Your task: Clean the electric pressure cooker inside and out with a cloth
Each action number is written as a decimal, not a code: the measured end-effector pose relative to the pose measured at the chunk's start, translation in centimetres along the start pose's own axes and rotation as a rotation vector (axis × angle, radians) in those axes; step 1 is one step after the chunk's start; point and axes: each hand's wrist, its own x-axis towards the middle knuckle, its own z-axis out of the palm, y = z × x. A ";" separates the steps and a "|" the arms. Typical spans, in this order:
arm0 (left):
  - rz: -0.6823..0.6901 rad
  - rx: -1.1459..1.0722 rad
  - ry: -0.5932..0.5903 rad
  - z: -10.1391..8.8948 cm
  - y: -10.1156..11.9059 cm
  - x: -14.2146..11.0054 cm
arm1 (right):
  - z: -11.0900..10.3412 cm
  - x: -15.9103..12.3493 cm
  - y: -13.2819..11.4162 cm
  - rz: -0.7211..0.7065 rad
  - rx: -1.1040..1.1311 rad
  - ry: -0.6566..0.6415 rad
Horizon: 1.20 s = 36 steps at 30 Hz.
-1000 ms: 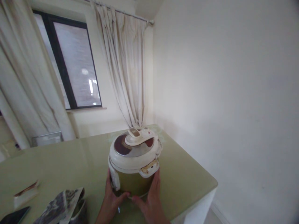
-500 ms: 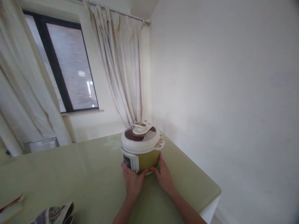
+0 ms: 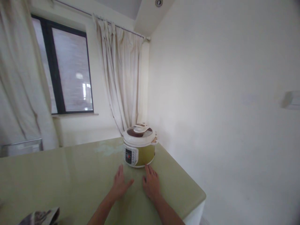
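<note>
An electric pressure cooker [image 3: 146, 154] stands upright near the far right corner of the green tabletop, its white lid with a handle in place. Its dark display and button panel face front-left. My left hand [image 3: 120, 184] is apart from the cooker, in front of its panel, with thumb and fingers spread and nothing in them. Close to the cooker's front base is my right hand [image 3: 152, 182], fingers stretched toward it; whether the fingertips touch the base I cannot tell. No object shows in that hand.
The green table [image 3: 77, 175] ends at a rounded corner on the right, beside a white wall [image 3: 222, 109]. A crumpled printed item [image 3: 43, 217] lies at the near left edge. Curtains [image 3: 123, 75] and a dark-framed window [image 3: 72, 68] are behind.
Both hands have let go of the cooker's sides and drawn back toward me, the left one farther. The cooker now sits a bit farther off. The view has tilted up slightly.
</note>
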 end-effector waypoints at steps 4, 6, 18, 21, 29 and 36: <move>0.048 0.354 0.217 -7.7 -5.0 -9.0 | -0.2 0.0 -0.1 -0.011 0.001 -0.028; -0.102 0.475 0.280 -11.9 -7.2 -12.5 | -0.3 0.0 -0.1 -0.012 -0.005 -0.037; -0.137 0.866 0.004 -16.8 -10.1 -12.0 | -0.2 0.2 0.2 -0.014 -0.017 -0.038; -0.113 0.823 0.001 -16.8 -9.5 -10.5 | -0.3 0.2 0.2 -0.011 -0.016 -0.041; -0.036 0.873 0.014 -16.9 -9.6 -9.5 | -0.1 0.4 0.4 0.000 -0.018 -0.037; -0.017 0.799 0.085 -16.9 -10.2 -10.1 | -0.1 0.4 0.1 0.009 -0.077 -0.039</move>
